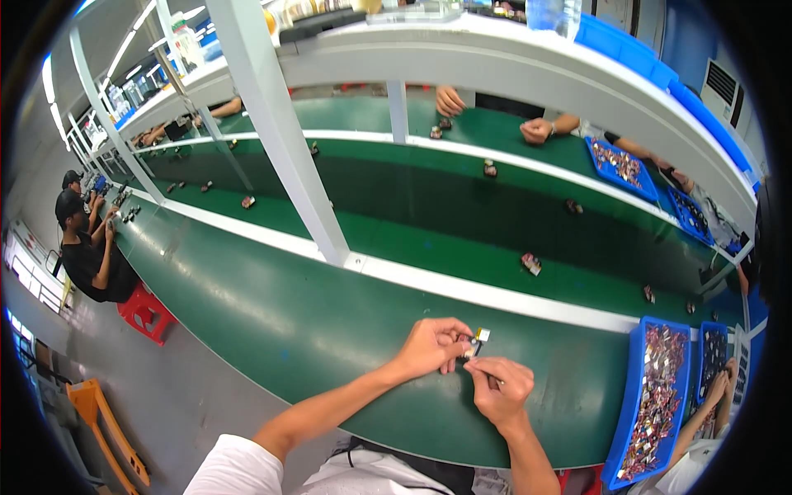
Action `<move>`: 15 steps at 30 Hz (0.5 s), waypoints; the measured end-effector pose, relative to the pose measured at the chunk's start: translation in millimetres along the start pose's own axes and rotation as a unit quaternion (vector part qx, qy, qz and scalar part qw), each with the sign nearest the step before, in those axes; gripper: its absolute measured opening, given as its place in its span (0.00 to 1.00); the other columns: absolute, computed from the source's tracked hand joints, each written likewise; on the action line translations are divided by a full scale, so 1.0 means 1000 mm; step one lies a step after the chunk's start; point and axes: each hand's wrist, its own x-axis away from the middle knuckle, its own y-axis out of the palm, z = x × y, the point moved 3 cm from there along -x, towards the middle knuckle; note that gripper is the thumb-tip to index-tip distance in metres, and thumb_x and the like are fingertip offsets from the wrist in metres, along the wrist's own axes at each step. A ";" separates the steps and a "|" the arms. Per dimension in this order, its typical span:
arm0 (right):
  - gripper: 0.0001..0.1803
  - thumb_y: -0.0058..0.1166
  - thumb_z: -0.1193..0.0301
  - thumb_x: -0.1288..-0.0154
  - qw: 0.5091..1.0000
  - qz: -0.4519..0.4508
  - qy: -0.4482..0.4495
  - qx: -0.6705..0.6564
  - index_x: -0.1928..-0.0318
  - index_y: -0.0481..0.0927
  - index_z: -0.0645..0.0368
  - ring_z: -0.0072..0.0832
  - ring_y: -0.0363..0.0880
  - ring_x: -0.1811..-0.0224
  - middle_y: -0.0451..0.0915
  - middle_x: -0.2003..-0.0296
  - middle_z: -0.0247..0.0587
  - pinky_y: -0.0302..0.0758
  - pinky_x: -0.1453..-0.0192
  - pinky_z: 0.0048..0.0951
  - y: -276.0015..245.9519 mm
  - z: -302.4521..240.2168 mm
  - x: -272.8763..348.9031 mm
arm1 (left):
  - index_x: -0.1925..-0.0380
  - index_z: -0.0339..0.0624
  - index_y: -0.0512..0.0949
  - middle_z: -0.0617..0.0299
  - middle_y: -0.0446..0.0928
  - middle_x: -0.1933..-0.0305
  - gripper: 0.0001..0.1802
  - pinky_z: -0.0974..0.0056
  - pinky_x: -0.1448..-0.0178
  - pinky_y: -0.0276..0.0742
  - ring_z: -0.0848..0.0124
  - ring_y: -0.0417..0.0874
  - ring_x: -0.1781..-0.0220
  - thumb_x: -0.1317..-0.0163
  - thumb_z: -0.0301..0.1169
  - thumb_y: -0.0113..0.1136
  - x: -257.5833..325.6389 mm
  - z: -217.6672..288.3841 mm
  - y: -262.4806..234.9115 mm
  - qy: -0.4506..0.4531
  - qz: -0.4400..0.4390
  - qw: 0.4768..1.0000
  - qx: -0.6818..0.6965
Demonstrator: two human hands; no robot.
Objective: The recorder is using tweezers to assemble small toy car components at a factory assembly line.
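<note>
Over the green worktable (346,330), my left hand (431,344) is closed on a small electronic assembly (471,351). A flat white piece with a yellowish edge (483,335) sticks up from its far end, and a dark part shows beside it. My right hand (502,386) is closed in a pinch, fingertips against the near side of the assembly. Whatever lies between those fingertips is too small to make out. To the right stands a long blue bin (634,396) heaped with small parts with red wires.
Beyond a white rail (462,289), a green conveyor belt (396,223) carries several small assemblies, one of them red and white (530,264). A white post (280,124) rises at the rail. Co-workers' hands (538,130) show across the belt; another person's hands (719,386) are right of the bin.
</note>
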 end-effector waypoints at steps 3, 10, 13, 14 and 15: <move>0.09 0.72 0.83 0.51 1.000 0.014 -0.002 -0.002 0.72 0.85 0.59 0.19 0.70 0.87 0.87 0.74 0.37 0.65 0.81 0.22 -0.001 0.001 0.001 | 0.56 0.25 0.79 0.60 0.80 0.74 0.10 0.70 0.78 0.75 0.75 0.81 0.80 0.35 0.20 0.63 -0.002 0.007 0.002 -0.012 0.002 1.000 -0.017; 0.10 0.73 0.82 0.49 0.993 0.098 0.051 -0.029 0.67 0.86 0.61 0.15 0.68 0.85 0.88 0.69 0.39 0.62 0.81 0.19 -0.010 0.015 -0.002 | 0.57 0.25 0.80 0.56 0.81 0.72 0.10 0.68 0.77 0.80 0.70 0.84 0.78 0.36 0.20 0.63 -0.044 0.020 -0.029 0.015 0.058 0.997 -0.056; 0.09 0.73 0.83 0.48 0.989 0.120 0.090 -0.018 0.66 0.87 0.63 0.14 0.68 0.84 0.88 0.68 0.39 0.62 0.80 0.18 -0.017 0.018 0.001 | 0.57 0.25 0.81 0.54 0.82 0.74 0.10 0.67 0.75 0.82 0.69 0.85 0.80 0.37 0.20 0.63 -0.085 0.026 -0.057 0.061 0.152 0.986 -0.021; 0.09 0.74 0.81 0.49 0.987 0.129 0.099 -0.021 0.66 0.87 0.63 0.14 0.65 0.85 0.87 0.69 0.39 0.60 0.81 0.20 -0.016 0.020 0.000 | 0.58 0.24 0.81 0.54 0.83 0.74 0.10 0.67 0.75 0.83 0.69 0.85 0.79 0.37 0.20 0.63 -0.097 0.029 -0.064 0.080 0.185 0.978 -0.056; 0.10 0.75 0.80 0.49 0.984 0.136 0.109 -0.023 0.66 0.88 0.62 0.14 0.61 0.87 0.87 0.71 0.39 0.58 0.81 0.21 -0.015 0.022 0.000 | 0.58 0.24 0.81 0.54 0.83 0.74 0.10 0.67 0.74 0.83 0.69 0.85 0.79 0.37 0.21 0.63 -0.106 0.031 -0.071 0.097 0.218 0.967 -0.090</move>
